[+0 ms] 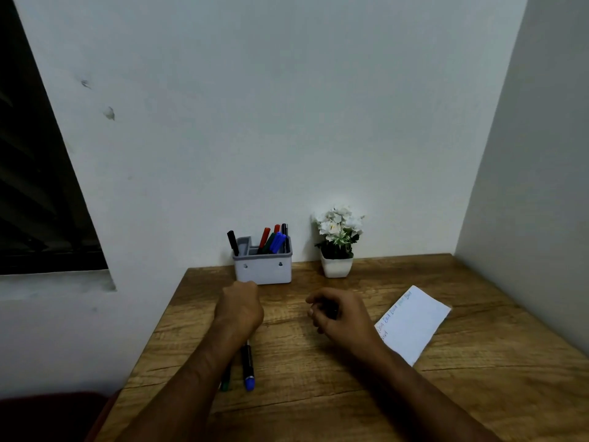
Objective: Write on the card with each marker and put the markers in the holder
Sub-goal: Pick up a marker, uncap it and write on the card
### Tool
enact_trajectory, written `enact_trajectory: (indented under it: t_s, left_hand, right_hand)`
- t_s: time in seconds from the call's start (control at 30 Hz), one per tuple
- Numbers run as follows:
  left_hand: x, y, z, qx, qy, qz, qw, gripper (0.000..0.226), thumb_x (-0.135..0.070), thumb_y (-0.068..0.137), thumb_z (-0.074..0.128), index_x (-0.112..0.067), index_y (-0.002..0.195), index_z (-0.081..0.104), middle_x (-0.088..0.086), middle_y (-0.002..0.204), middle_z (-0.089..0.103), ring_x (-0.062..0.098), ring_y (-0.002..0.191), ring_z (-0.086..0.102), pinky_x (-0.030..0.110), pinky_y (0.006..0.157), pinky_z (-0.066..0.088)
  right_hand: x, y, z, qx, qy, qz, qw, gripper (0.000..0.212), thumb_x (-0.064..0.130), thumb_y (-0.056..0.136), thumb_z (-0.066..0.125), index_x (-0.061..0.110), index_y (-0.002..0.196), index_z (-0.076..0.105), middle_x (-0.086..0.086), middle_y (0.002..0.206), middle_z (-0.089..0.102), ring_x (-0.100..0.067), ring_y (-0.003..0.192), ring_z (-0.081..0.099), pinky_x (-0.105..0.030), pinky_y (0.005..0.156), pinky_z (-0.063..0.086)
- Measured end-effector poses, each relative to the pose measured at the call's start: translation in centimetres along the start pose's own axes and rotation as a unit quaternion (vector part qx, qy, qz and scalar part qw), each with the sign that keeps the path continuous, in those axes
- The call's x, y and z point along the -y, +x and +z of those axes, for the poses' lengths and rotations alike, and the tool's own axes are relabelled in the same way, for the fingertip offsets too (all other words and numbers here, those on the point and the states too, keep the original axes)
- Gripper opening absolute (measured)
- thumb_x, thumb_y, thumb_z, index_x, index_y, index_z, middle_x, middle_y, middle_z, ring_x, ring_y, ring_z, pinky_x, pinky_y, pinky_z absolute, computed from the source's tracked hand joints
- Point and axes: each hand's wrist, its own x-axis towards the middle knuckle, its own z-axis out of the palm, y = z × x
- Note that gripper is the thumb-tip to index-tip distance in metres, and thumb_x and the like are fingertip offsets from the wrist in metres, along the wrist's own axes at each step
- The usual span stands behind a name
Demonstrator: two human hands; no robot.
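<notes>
Watching the head cam feed rn. Left hand [239, 309] sits curled into a fist just in front of the holder [263, 266], fingers hidden behind the knuckles, so I can't tell if it's got anything. Right hand [341, 315] is curled round smth dark, prob a marker or a cap, too blurry to call. Holder's at the back against the wall w/ several markers already standing in it. Card [411, 323] lies to the right on the table [478, 393], a few lines of writing along its left edge. Blue-capped marker [248, 365] lies on the table just beside the left forearm, and a green one [225, 382] peeks out from under the arm.

Imo the step is capping/stowing what's in the right hand. To do it well: cap on firm, drop it tip-down in an open slot, don't knock the holder. Then the two lying markers are left.
</notes>
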Motion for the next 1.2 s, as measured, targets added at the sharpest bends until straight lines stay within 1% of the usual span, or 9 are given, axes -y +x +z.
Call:
enact_trajectory:
  t_s: [0.23,0.3,0.4,0.5,0.63,0.8,0.93,1.0,1.2]
  left_hand:
    - [-1.5,0.4,-1.4,0.04,-0.138,-0.016,0.99,0.02,-0.018,0.08,0.072,-0.014,0.098,0.065,0.005,0.101,0.067,0.02,0.093,0.065,0.024,0.063,0.049]
    - [-1.9,1.2,-1.6,0.081,-0.226,-0.034,0.97,0.015,-0.015,0.078,0.075,-0.012,0.091,0.07,0.006,0.09,0.071,0.019,0.083,0.07,0.028,0.068,0.058]
    - [-2.5,1.7,-2.5,0.16,-0.387,-0.062,0.906,0.009,-0.002,0.083,0.071,-0.002,0.091,0.075,0.011,0.086,0.074,0.021,0.08,0.074,0.034,0.076,0.062]
    - [-2.8,1.4,-3.4,0.196,-0.505,-0.07,0.838,0.017,0.01,0.087,0.06,0.008,0.098,0.073,0.016,0.079,0.073,0.019,0.062,0.07,0.023,0.05,0.056]
    - [-3.2,1.4,-3.3,0.229,-0.607,-0.097,0.755,0.023,0.015,0.087,0.052,0.012,0.103,0.069,0.024,0.096,0.072,0.025,0.073,0.068,0.024,0.049,0.054]
    - [-4.8,0.5,-2.5,0.271,-0.64,-0.098,0.712,0.018,0.008,0.091,0.052,0.006,0.098,0.068,0.02,0.088,0.071,0.023,0.071,0.067,0.027,0.056,0.056]
    - [-5.9,0.0,-1.9,0.28,-0.671,-0.104,0.679,0.009,0.003,0.093,0.057,0.0,0.089,0.066,0.016,0.087,0.07,0.024,0.074,0.068,0.032,0.064,0.06]
    - [-6.4,0.2,-1.7,0.274,-0.685,-0.114,0.665,0.012,0.002,0.094,0.055,0.001,0.09,0.066,0.017,0.089,0.068,0.025,0.076,0.066,0.032,0.07,0.057]
    - [-8.3,1.7,-0.2,0.26,-0.717,-0.172,0.624,0.025,0.002,0.098,0.042,-0.001,0.086,0.064,0.016,0.084,0.062,0.021,0.067,0.055,0.026,0.06,0.048]
  right_hand:
    - [0.7,-0.3,-0.5,-0.006,0.02,0.007,1.0,0.024,0.007,0.095,0.072,0.021,0.114,0.074,0.005,0.086,0.075,-0.01,0.074,0.073,-0.024,0.068,0.062]
    - [0.8,-0.4,-0.8,-0.002,0.008,0.004,1.0,0.029,0.006,0.094,0.073,0.021,0.118,0.072,0.006,0.089,0.075,-0.008,0.077,0.072,-0.022,0.071,0.061]
    - [0.8,-0.7,-1.4,0.003,-0.011,-0.009,1.0,0.043,0.002,0.091,0.074,0.027,0.125,0.067,0.01,0.095,0.074,-0.001,0.083,0.07,-0.016,0.072,0.057]
    - [0.8,-1.2,-1.9,0.005,-0.041,-0.027,0.999,0.056,0.004,0.09,0.075,0.035,0.135,0.059,0.014,0.099,0.071,0.0,0.087,0.068,-0.017,0.075,0.056]
    - [0.9,-1.8,-2.5,0.021,-0.034,-0.06,0.997,0.068,0.014,0.087,0.083,0.039,0.141,0.051,0.015,0.103,0.07,-0.002,0.091,0.069,-0.02,0.078,0.058]
    - [1.4,-1.9,-2.3,-0.032,-0.075,-0.177,0.981,0.04,0.044,0.088,0.08,0.023,0.12,0.067,0.014,0.095,0.07,0.0,0.079,0.065,-0.009,0.068,0.048]
    - [0.6,-1.4,-2.1,-0.08,-0.071,-0.178,0.978,0.012,0.025,0.09,0.075,0.019,0.097,0.067,0.011,0.083,0.065,-0.001,0.07,0.06,-0.006,0.065,0.04]
    - [0.4,-1.3,-2.1,-0.084,-0.066,-0.18,0.978,0.009,0.022,0.091,0.074,0.018,0.093,0.065,0.009,0.08,0.065,-0.006,0.067,0.06,-0.01,0.062,0.042]
    - [0.0,-1.1,-2.3,-0.095,-0.051,-0.196,0.975,0.008,0.012,0.092,0.071,0.011,0.085,0.067,0.003,0.076,0.066,-0.009,0.066,0.06,-0.019,0.059,0.047]
